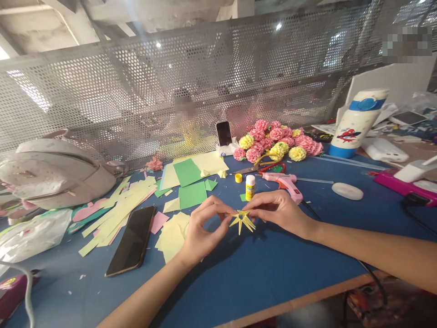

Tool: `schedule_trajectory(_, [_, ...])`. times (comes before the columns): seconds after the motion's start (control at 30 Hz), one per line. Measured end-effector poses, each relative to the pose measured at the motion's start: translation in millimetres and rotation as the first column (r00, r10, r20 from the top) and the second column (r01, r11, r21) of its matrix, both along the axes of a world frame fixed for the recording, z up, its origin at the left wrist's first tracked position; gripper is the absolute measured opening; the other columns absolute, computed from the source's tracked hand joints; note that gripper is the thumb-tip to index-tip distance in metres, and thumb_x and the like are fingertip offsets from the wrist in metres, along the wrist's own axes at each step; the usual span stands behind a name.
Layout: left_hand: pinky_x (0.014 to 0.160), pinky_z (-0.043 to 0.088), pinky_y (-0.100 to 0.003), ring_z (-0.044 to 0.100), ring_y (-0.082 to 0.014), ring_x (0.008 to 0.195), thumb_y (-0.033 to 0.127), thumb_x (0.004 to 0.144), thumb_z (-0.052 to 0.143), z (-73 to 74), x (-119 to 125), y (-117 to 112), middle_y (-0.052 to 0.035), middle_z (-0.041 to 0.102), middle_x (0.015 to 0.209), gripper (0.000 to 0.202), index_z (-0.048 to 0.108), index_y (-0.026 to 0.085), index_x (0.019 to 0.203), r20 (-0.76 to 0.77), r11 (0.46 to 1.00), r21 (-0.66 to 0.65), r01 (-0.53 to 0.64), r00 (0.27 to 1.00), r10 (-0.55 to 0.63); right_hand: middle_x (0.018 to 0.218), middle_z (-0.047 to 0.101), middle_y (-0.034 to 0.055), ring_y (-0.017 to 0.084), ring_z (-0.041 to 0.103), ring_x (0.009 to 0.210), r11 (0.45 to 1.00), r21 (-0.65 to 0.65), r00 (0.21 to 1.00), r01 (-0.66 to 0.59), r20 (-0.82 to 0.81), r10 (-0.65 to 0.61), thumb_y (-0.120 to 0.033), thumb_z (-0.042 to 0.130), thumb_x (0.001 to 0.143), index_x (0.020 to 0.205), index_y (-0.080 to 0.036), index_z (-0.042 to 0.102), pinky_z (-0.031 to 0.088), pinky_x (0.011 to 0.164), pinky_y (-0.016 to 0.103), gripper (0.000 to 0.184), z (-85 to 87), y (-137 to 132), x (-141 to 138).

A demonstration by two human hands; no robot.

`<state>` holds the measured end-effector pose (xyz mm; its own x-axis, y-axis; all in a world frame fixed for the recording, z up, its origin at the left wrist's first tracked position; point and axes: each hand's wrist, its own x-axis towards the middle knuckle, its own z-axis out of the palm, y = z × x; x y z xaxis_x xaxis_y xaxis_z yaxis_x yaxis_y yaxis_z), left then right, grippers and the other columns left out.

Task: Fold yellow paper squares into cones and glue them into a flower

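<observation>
Between my two hands hangs a yellow folded-paper star [241,221] with several narrow points and a small hole in its middle. My left hand [206,223] pinches its left side between thumb and forefinger. On the other side, my right hand [278,209] grips an upper right point with its fingertips. Just behind the star stands a small glue bottle [250,189] with a white cap. A pink glue gun [285,182] lies behind my right hand. Pale yellow paper pieces [172,237] are stacked beside my left wrist, partly covered by it.
A dark phone [131,241] and cut paper strips [126,207] lie to the left, near a white backpack [58,168]. Green paper [193,196], scissors [251,168] and pink and yellow paper flowers [276,136] are behind. A bottle [357,123] and magenta power strip [406,187] stand right.
</observation>
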<state>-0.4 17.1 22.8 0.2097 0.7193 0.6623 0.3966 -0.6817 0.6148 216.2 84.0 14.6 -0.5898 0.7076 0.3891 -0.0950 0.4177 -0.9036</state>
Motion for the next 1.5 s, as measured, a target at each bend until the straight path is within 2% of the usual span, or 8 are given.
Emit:
schedule_trajectory(0.57, [0.065, 0.05, -0.025, 0.059, -0.0125, 0.069, 0.009, 0.088, 0.062, 1.0, 1.8, -1.6, -0.0032, 0.064, 0.08, 0.014, 0.072, 0.018, 0.091, -0.017, 1.0, 0.015, 0.005, 1.0, -0.004, 0.085, 0.076, 0.0053, 0.015, 0.071, 0.07, 1.0, 0.006, 1.0, 0.018, -0.008, -0.018, -0.031, 0.076, 0.081, 0.091, -0.019, 0.079, 0.06, 0.065, 0.021, 0.016, 0.8, -1.3, -0.4])
schedule_trajectory(0.93, [0.064, 0.05, -0.026, 0.058, -0.0135, 0.068, 0.013, 0.089, 0.061, 0.1, 1.0, 0.2, -0.0032, 0.063, 0.078, 0.013, 0.073, 0.019, 0.091, -0.019, 1.0, 0.018, -0.023, 1.0, 0.023, 0.085, 0.076, 0.0055, 0.015, 0.072, 0.073, 0.997, 0.068, 0.999, 0.022, 0.046, -0.025, -0.032, 0.073, 0.084, 0.092, -0.02, 0.079, 0.059, 0.061, 0.02, 0.015, 1.4, -2.3, 1.2])
schedule_trajectory(1.17, [0.063, 0.05, -0.026, 0.058, -0.0118, 0.064, 0.013, 0.088, 0.063, 1.6, 1.8, -2.2, -0.0024, 0.062, 0.076, 0.014, 0.074, 0.018, 0.091, -0.023, 1.0, 0.025, -0.002, 1.0, 0.003, 0.085, 0.076, 0.005, 0.015, 0.072, 0.072, 0.995, 0.079, 0.998, 0.057, 0.022, -0.059, -0.031, 0.074, 0.083, 0.092, -0.021, 0.08, 0.06, 0.068, 0.021, 0.015, 1.1, -3.4, 0.8])
schedule_trajectory(1.5, [0.062, 0.05, -0.026, 0.057, -0.0121, 0.062, 0.016, 0.089, 0.063, 0.0, 1.3, -1.4, -0.002, 0.061, 0.074, 0.012, 0.075, 0.019, 0.091, -0.02, 1.0, 0.021, -0.022, 1.0, 0.022, 0.085, 0.076, 0.006, 0.016, 0.072, 0.074, 0.992, 0.111, 0.996, 0.064, 0.053, -0.07, -0.034, 0.073, 0.085, 0.094, -0.02, 0.08, 0.06, 0.068, 0.023, 0.018, -0.6, -3.3, 2.2])
